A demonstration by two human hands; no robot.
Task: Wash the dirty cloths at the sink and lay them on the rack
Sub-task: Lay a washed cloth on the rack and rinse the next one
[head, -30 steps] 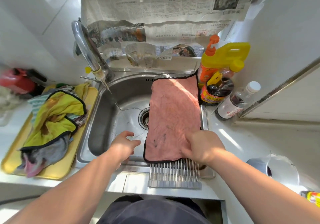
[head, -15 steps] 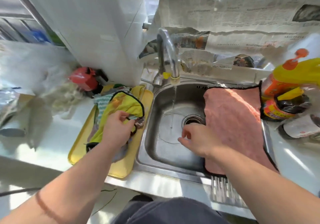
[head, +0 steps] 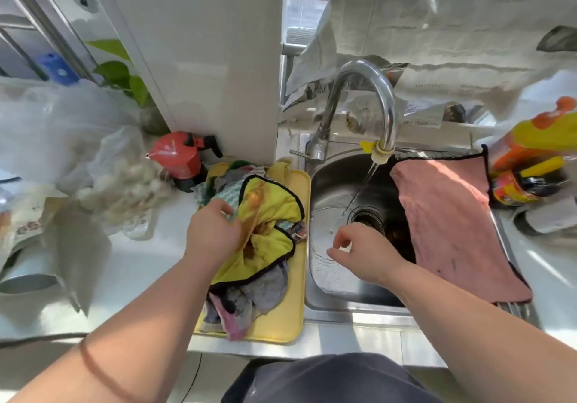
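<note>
A heap of dirty cloths lies in a yellow tray (head: 282, 324) left of the sink (head: 327, 281). On top is a yellow cloth (head: 271, 206) with brown stains; a grey cloth (head: 265, 290) and a green checked cloth (head: 223, 196) lie under it. My left hand (head: 212, 231) grips the yellow cloth at a fold, fingers dug into the fabric. My right hand (head: 365, 252) hovers over the sink basin, fingers loosely curled, holding nothing. A pink cloth (head: 449, 224) lies spread flat on the rack (head: 515, 309) across the sink's right side. The faucet (head: 368, 90) runs a thin stream of water.
A red moka pot (head: 178, 156) and plastic bags (head: 93, 159) stand on the counter left of the tray. Yellow and orange bottles (head: 537, 152) crowd the sink's right edge. A white column (head: 203, 59) rises behind the tray. Newspaper covers the wall behind the faucet.
My left hand moved from over the sink to the tray and took hold of the yellow cloth. My right hand let go of the pink cloth and now hangs over the basin. The view swung left.
</note>
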